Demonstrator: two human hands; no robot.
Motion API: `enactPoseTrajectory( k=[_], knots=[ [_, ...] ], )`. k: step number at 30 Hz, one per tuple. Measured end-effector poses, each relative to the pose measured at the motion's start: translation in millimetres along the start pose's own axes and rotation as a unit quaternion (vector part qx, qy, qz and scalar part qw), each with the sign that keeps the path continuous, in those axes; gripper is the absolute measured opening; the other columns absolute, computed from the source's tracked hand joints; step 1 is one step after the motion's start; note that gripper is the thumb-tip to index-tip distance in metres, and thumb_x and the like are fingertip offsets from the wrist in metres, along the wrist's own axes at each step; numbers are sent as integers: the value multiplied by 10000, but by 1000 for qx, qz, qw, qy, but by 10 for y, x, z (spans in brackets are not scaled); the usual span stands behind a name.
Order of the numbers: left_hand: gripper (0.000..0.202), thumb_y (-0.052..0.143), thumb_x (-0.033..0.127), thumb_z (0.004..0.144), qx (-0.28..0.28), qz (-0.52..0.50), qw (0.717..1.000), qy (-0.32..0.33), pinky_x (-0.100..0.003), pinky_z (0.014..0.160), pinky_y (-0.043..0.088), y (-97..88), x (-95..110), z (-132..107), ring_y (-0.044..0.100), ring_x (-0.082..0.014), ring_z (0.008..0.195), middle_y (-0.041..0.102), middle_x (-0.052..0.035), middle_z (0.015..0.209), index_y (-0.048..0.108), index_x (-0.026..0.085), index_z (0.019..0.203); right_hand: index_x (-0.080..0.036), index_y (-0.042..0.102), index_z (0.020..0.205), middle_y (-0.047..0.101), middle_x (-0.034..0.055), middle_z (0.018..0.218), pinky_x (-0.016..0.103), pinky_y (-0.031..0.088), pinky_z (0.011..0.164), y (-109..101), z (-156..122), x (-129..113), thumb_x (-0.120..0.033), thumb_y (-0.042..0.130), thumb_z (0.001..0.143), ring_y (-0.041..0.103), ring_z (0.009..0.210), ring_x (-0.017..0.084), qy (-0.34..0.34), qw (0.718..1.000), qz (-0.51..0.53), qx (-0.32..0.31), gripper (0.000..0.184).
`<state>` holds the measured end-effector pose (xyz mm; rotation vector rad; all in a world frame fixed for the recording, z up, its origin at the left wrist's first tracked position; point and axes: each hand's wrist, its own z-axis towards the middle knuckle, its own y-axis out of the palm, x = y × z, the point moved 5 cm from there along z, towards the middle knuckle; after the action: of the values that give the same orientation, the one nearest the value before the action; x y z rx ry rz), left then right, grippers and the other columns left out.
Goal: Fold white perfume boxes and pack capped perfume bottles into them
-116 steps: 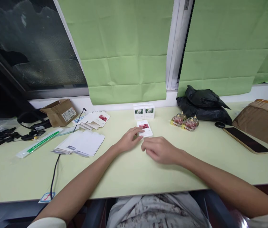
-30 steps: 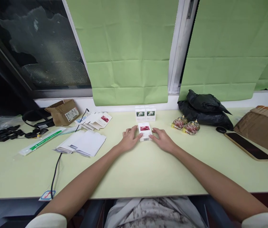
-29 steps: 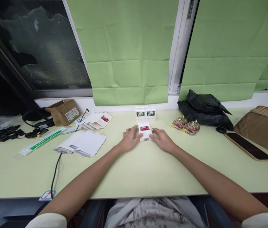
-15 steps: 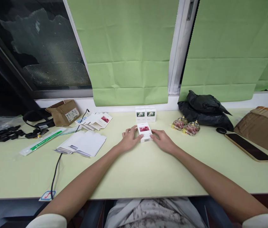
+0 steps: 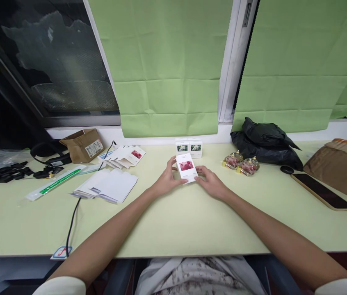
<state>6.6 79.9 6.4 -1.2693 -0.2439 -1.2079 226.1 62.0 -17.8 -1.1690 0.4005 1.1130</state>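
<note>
Between my two hands is a small white cardboard box [image 5: 187,167] with a red flower picture, tilted so its printed face shows. My left hand [image 5: 167,178] grips its left side, thumb at the lower front edge. From the right, my right hand [image 5: 209,181] holds the other side, thumb near the lower corner. Just behind stand white boxes [image 5: 188,149] with white-flower pictures, side by side. To the right lie two round clear ornaments [image 5: 247,166] with pinkish contents and gold caps.
Flattened white cartons [image 5: 112,185] and printed ones [image 5: 130,155] lie left, near a black cable [image 5: 72,221] and a green-striped packet [image 5: 59,182]. A brown box [image 5: 83,145] sits behind. Right are black plastic bags [image 5: 265,143], a phone [image 5: 321,191] and a cardboard parcel [image 5: 341,168].
The red-flower box has tipped up, so its printed face now turns more towards me. My left fingers have moved up along its side; both hands stay on it.
</note>
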Motion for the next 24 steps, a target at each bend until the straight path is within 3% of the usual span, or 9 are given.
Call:
enactPoseTrajectory(
  k=[2,6,12,17,24],
  knots=[
    [1190,829,529,815,19,-4,1000,12,-384,853,570,-15,64,0,593,-303,1269,252,-174,1704,-8,382,1647,-273,518,1354,655,87,1386,487,510,1100,-13,-6,-20,-295,619,978,617,1318,250,-2,1000,10,12,390],
    [1200,842,441,820,60,18,997,38,-412,909,556,-38,155,-5,598,-297,1243,246,-178,1699,-19,393,1654,-285,461,1366,660,89,1336,494,503,1093,-47,-15,-58,-294,627,962,620,1285,247,1,999,5,33,438],
    [842,711,386,944,70,33,996,49,-414,940,563,-67,219,-26,631,-245,1157,419,-110,1588,204,374,1617,-290,434,1383,663,88,1312,516,494,1084,-42,-24,-100,-302,619,958,609,1256,268,-20,999,-15,39,463],
    [571,643,397,993,78,43,993,84,-413,981,558,-98,313,-37,612,-241,1186,472,-98,1518,387,333,1500,-295,390,1435,626,96,1346,513,486,1102,-53,-45,-174,-325,640,951,588,1278,271,-34,998,-22,45,546],
    [534,667,404,987,82,42,990,103,-431,995,573,-95,310,-46,631,-238,1184,471,-102,1497,375,323,1426,-349,236,1605,482,107,1524,508,492,1136,-100,-104,-453,-305,605,979,534,1366,279,-83,995,-5,55,728]
  ],
)
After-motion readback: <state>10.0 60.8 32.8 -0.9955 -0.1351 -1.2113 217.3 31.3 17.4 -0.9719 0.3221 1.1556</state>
